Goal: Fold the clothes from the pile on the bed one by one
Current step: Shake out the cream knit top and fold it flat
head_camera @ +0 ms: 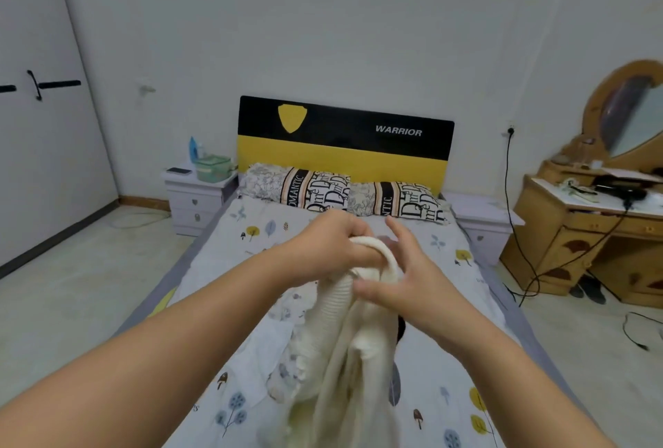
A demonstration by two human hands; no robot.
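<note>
Held up over the middle of the bed (pixel 423 372), at six o'clock from the pillows: a cream ribbed knit garment (pixel 344 347), hanging bunched. Left hand (pixel 332 250) curled tight round its rolled top edge; right hand (pixel 405 279) fingers straight and spread, thumb pressed against the knit just beside the left. Best now: find a shoulder or hem with the right hand, pinch it, pull apart from the left, shake out flat before laying down. Likely soft and stretchy, so slack grips would let it sag.

Beneath, at six o'clock, pale crumpled clothes (pixel 283 350) and a dark item (pixel 399 334), partly hidden. At twelve o'clock, two lettered pillows (pixel 344 196) under a black-and-yellow headboard (pixel 344 139). At ten o'clock, a white nightstand (pixel 197 196); at three o'clock, a wooden dressing table (pixel 588 243) with trailing black cables (pixel 516 232), well apart.
</note>
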